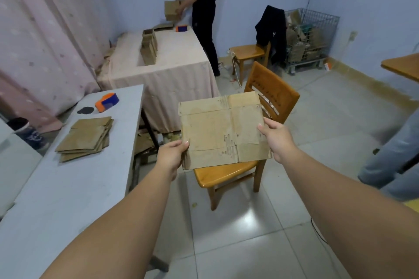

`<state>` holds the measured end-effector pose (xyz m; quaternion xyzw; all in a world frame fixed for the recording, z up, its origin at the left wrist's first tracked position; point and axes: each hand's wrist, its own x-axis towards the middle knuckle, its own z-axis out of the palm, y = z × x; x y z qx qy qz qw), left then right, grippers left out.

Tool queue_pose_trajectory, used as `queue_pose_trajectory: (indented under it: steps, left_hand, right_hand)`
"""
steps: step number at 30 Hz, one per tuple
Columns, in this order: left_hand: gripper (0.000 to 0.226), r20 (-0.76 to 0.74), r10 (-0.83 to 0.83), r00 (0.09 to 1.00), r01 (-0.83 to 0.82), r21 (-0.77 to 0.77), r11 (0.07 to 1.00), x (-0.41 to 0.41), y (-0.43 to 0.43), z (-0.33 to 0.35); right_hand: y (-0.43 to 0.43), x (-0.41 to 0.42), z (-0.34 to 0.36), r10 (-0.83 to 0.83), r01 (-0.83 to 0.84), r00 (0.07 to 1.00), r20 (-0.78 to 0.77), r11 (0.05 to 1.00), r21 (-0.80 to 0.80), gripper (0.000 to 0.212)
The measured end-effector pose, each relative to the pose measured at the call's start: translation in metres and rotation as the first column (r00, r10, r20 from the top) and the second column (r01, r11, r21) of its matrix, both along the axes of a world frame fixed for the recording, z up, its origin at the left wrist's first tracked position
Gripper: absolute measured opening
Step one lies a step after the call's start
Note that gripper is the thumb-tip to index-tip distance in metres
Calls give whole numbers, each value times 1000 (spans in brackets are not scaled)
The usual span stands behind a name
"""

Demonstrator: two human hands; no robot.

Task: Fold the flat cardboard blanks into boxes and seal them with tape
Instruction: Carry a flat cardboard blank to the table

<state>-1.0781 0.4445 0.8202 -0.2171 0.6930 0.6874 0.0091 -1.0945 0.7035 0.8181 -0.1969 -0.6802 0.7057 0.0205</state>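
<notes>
Both forearms are stretched out from the bottom of the view, and a flat cardboard blank [220, 133] is held in the air between them, above the seat of a wooden chair [222, 172]. Its left edge is pinched by the left hand [173, 150], thumb on top; its right edge is gripped likewise by the right hand [275, 136]. The blank is unfolded, worn and torn along its middle crease. A stack of further blanks [86, 137] lies on the grey worktop [68, 188] at the left, with an orange-and-blue tape dispenser [107, 102] beyond it. For this piece the task is judged barely begun: no panel is raised, no tape applied, and the stack remains.
</notes>
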Motion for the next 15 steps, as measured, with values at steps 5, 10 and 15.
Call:
queue_pose_trajectory:
  steps: [5, 10, 15]
  left_hand:
    - [6, 12, -3, 1000, 4, -10, 1000, -41, 4, -7]
    - [9, 9, 8, 1000, -8, 1, 1000, -97, 2, -22]
    - [7, 25, 1, 1000, -1, 26, 1000, -170, -12, -33]
  right_hand:
    - [6, -42, -9, 35, -34, 999, 23, 999, -13, 36]
    - [4, -99, -17, 65, -67, 997, 46, 997, 41, 39]
    - [-7, -170, -19, 84, -92, 994, 65, 988, 121, 39]
